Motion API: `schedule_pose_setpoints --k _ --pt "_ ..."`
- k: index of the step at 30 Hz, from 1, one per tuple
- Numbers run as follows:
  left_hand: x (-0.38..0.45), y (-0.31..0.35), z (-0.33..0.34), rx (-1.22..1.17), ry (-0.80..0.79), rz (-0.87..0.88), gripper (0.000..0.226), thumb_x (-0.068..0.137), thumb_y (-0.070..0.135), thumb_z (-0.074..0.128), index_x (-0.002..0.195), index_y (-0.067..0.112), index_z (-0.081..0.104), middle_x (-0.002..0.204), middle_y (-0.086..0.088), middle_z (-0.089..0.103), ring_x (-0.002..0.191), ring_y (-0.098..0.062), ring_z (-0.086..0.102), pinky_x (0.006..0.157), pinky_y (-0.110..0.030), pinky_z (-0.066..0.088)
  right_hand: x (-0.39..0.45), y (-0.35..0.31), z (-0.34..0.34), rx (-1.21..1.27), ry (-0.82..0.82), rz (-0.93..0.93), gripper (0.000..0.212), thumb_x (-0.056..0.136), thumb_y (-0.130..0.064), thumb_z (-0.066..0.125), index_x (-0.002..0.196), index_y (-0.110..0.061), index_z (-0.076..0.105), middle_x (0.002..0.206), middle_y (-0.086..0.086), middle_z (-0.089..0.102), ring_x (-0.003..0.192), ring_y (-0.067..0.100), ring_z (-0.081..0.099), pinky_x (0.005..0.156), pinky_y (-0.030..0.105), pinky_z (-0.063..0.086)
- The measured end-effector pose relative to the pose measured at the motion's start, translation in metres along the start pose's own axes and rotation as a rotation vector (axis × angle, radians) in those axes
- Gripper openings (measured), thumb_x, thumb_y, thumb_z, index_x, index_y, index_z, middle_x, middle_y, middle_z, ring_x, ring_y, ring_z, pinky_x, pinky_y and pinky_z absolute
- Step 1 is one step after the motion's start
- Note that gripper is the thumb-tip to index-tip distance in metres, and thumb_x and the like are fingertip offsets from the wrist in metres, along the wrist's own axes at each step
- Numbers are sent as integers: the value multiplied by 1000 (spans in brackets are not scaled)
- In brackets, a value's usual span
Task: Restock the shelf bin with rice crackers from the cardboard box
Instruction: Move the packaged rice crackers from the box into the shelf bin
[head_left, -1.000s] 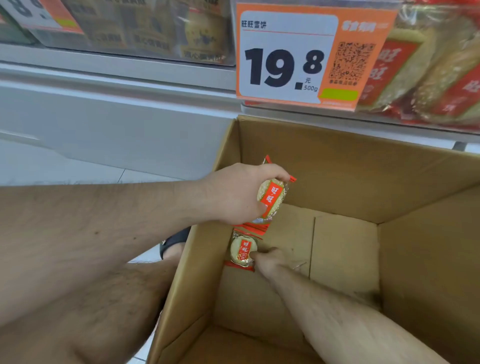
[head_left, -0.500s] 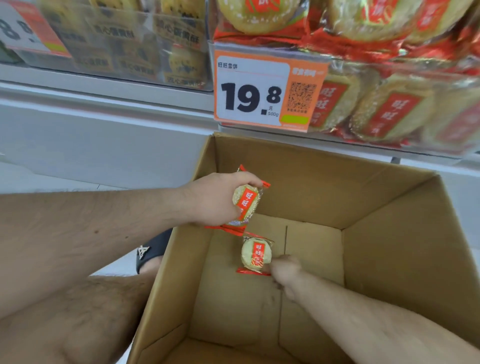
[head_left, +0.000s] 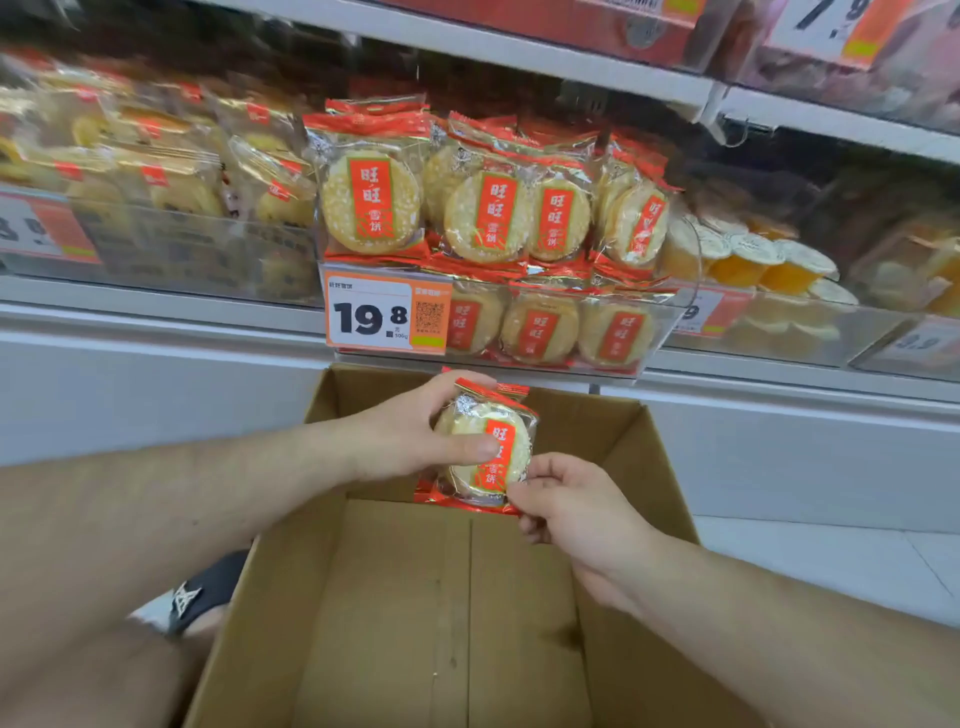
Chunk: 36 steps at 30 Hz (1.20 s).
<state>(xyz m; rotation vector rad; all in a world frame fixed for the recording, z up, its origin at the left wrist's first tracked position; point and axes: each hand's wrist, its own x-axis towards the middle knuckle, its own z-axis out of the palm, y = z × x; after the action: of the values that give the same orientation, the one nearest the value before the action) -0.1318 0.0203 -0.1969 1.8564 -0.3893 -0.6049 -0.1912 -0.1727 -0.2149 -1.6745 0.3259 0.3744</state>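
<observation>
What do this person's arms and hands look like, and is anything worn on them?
Both forearms are bare and hairy, with no sleeves in view. The left hand and right hand have no gloves, rings, watch or bands that I can see. The nails are short and plain.

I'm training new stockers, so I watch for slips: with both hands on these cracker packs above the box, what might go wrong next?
1. The left hand grips stacked rice cracker packs, while the right hand only pinches a lower corner; one might slide back into the cardboard box.
2. The shelf bin is already heaped above its front wall, so added packs might topple out.
</observation>
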Motion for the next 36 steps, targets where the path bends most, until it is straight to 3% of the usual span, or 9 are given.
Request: schedule_pose_setpoints --k 4,9,14,19,21,26,30,34,36 --pt "-1 28 14 114 128 125 85 76 14 82 136 45 30 114 4 63 95 -21 69 83 -46 57 -14 -23 -11 -61 101 -121 20 86 -8 71 102 -12 60 63 -4 64 55 8 55 57 25 46" --pt "-10 51 11 217 151 291 108 78 16 76 138 67 0 121 1 63 90 -22 71 78 -48 58 -18 -50 -33 -475 307 -488 52 70 -37 83 111 -35 51 99 -11 58 77 3 54 72 19 46" --pt "-20 69 17 378 88 345 122 79 19 72 122 73 -29 123 -5 63 93 -11 70 85 -38 57 -27 -84 -43 -968 79 -824 96 60 -60 70 144 -23 40 140 -12 42 131 4 39 112 24 32" --pt "-22 75 13 498 34 346 117 80 28 66 123 69 -34 121 -12 64 83 -13 69 81 -41 55 -25 -99 -46 -847 -7 -720 89 67 -39 84 143 -29 41 132 -11 56 122 3 52 106 32 44" --pt "-21 75 11 503 25 343 117 82 27 65 119 71 -36 122 -15 63 100 -18 67 88 -42 53 -24 -98 -47 -797 5 -714 85 63 -46 81 139 -32 44 126 -15 58 118 -1 55 103 32 46" --pt "-19 77 12 516 53 308 115 83 27 63 121 68 -37 130 -16 59 127 -29 51 100 -44 47 -21 -96 -46 -694 24 -691 75 61 -52 78 129 -39 48 122 -18 61 116 -1 56 103 33 47" --pt "-16 77 15 517 111 385 107 88 31 62 134 60 -30 147 16 24 127 -7 43 102 -19 39 -25 -114 -48 -749 11 -697 67 69 -24 88 125 -33 52 114 -18 62 106 -1 61 97 29 50" --pt "-8 77 -2 653 429 548 84 88 42 62 152 36 7 137 20 18 125 -6 33 104 -23 32 -24 -172 -70 -834 113 -737 60 70 -17 86 117 -36 53 103 -21 62 90 -11 61 81 9 49" --pt "0 70 -17 969 622 544 67 86 48 53 147 27 34 146 5 23 136 -18 26 113 -36 22 -16 -203 -82 -880 193 -747 60 72 -16 86 122 -31 57 104 -13 66 91 0 64 87 19 50"
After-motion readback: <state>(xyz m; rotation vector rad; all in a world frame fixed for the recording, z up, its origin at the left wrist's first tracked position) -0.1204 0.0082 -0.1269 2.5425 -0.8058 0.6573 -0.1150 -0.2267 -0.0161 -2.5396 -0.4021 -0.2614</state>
